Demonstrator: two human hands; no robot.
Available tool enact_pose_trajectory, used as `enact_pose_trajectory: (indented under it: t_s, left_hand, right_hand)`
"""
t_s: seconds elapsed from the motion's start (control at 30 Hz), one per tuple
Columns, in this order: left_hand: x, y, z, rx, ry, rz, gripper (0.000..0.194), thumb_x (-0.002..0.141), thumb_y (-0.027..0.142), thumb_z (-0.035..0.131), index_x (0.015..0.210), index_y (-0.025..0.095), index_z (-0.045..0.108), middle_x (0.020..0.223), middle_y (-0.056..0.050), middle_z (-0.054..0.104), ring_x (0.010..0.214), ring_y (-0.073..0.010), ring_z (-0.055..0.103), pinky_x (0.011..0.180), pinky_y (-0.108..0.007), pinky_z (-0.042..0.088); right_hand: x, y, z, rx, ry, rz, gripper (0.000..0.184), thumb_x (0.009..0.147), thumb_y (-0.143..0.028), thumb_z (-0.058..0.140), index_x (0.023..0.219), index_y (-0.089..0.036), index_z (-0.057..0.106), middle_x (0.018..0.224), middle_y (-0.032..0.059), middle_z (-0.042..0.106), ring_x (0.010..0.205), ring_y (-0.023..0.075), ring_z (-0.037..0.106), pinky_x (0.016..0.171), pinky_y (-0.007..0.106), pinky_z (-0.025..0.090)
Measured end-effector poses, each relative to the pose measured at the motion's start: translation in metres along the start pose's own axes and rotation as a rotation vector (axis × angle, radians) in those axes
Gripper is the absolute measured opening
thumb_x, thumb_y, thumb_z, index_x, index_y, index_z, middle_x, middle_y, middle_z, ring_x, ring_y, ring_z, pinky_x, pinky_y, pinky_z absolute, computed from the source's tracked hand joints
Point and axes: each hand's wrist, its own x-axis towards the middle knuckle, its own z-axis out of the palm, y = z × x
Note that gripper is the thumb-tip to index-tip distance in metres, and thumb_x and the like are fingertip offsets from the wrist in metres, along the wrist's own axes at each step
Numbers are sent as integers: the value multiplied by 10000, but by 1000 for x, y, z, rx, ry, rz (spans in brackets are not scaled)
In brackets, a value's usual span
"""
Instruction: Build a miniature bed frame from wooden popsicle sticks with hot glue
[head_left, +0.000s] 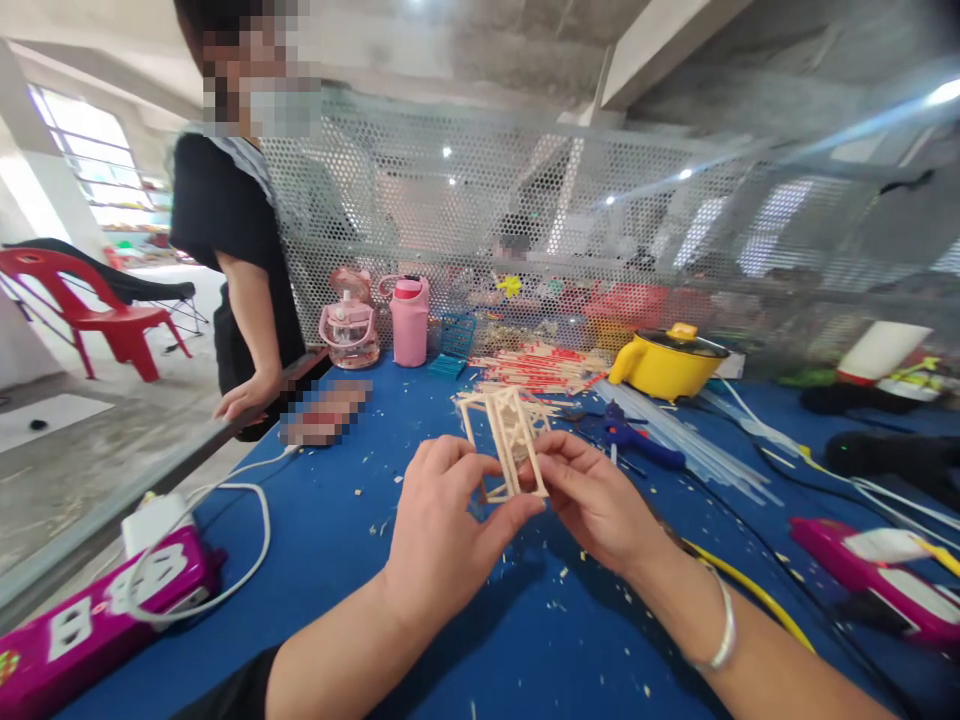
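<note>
1. Holding a small, tilted wooden structure [504, 440] near the middle of the frame, over the blue table [330, 570]; gripping it from both sides.
2. Closing round its left side with the left hand [450, 510], with bent fingers above and thumb at the lower edge; leaving just the structure's width between.
3. Pinching its right side with the right hand [596, 495], with thumb and forefinger close together; cannot tell how the hidden fingertips press; wearing a silvery bracelet [724, 620] on that wrist.
4. Showing red-marked sticks [536, 368] piled just beyond; right of centre, a blue glue gun [641, 442], clear rods [690, 445] and a yellow pot [671, 368].
5. Showing a pink bottle [409, 325] left of centre; at upper left, a person in black [232, 210]; at lower left, a purple power strip [97, 640].
</note>
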Motion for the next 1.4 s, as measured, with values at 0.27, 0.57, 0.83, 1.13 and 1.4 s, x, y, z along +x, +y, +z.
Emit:
enact_pose_trajectory:
  t_s: [0.27,0.57,0.83,1.13,1.4]
  left_hand:
    - [-2,2,0,-118,-38,-82,188,834,341,615,742,191,679,592,8,564,541,-107,491,539,-221,390]
    - [-37,6,-15,-226,-361,-420,254,862,331,548,1038,222,695,886,-38,728,671,-150,622,577,-237,451]
    - [-44,5,-22,-167,-647,-229,273,862,287,555,1098,195,656,1037,-58,708,839,-156,643,711,-257,501]
    - [21,-26,-23,145,-709,215,658,762,257,674,1365,200,417,1118,-69,681,1061,-245,588,995,-455,350]
    - [41,-18,-15,-245,-643,18,569,765,188,636,1321,222,521,854,-31,737,750,-160,679,710,-245,479]
  right_hand:
    - [-4,-3,1,-313,33,-162,165,819,-372,658,838,-209,643,685,-25,662,646,99,589,640,220,460]
    - [-9,-2,4,-691,-37,-154,123,862,-300,567,831,-196,625,689,-16,650,518,91,530,527,231,431]
    - [1,3,-12,-628,-3,-157,71,811,-254,620,811,-184,615,699,5,696,640,120,655,601,239,507]
    - [-11,-18,-12,-755,-21,-284,86,808,-299,654,809,-213,657,735,-7,682,661,131,630,603,262,490]
    - [-21,-15,-13,-1204,-96,-758,49,840,-233,632,839,-245,679,890,18,594,860,160,579,763,320,473]
